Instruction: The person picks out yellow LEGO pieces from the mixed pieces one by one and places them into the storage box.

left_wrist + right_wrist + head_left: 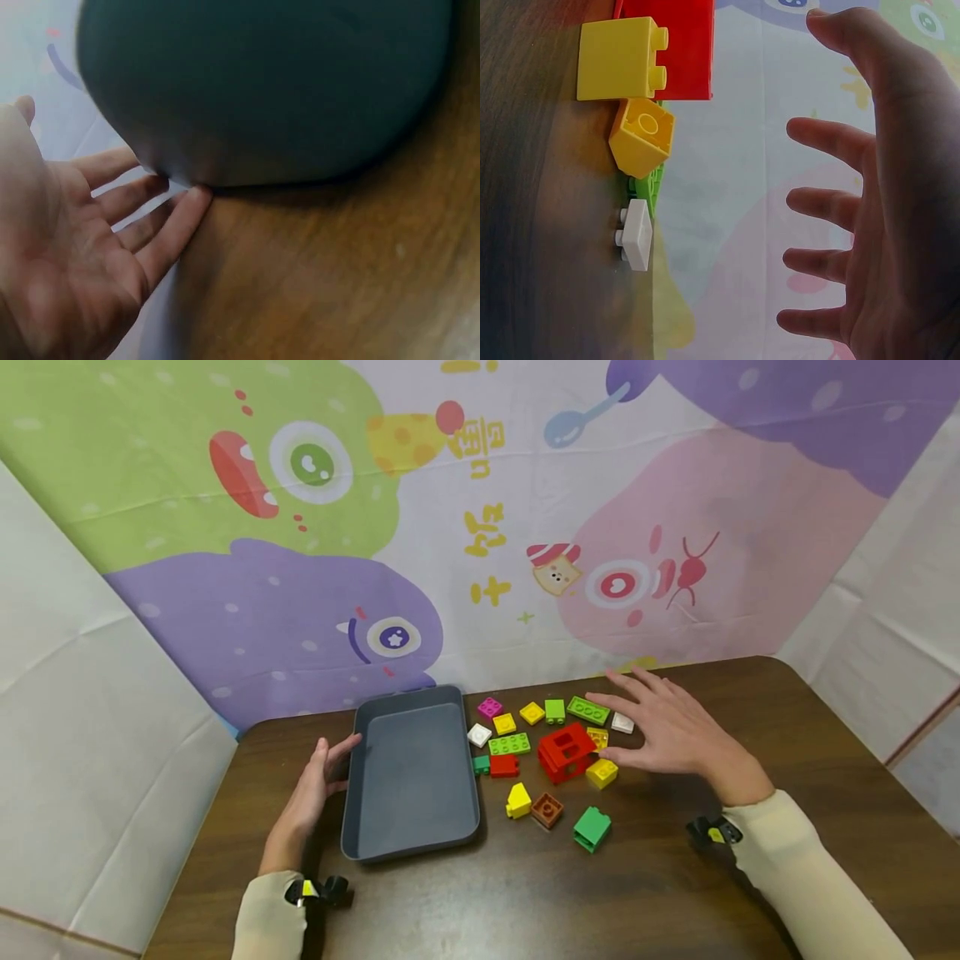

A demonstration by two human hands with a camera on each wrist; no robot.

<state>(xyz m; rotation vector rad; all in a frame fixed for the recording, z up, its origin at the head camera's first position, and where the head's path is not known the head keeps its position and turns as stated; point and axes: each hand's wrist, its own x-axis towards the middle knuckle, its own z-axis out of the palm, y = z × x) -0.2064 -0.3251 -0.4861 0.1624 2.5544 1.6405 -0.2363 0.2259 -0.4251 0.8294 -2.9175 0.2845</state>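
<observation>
The dark grey tray [416, 777] lies on the table. My left hand [309, 797] is at its left side, palm facing it, and the extended fingertips touch the tray's edge in the left wrist view. Over the right part of a group of toy bricks hovers my right hand [667, 727], fingers spread and nothing held. Below and beside it are a red window brick [564, 753], a yellow brick [602, 773], a white brick [622, 722] and a long green brick [588, 711]. The right wrist view shows the white brick [637, 235] apart from the fingertips.
Between tray and right hand lie several more bricks, among them a magenta one [490, 707], a brown one [547, 810] and a dark green one [592, 829]. A cartoon-printed cloth [495, 635] hangs along the table's back edge.
</observation>
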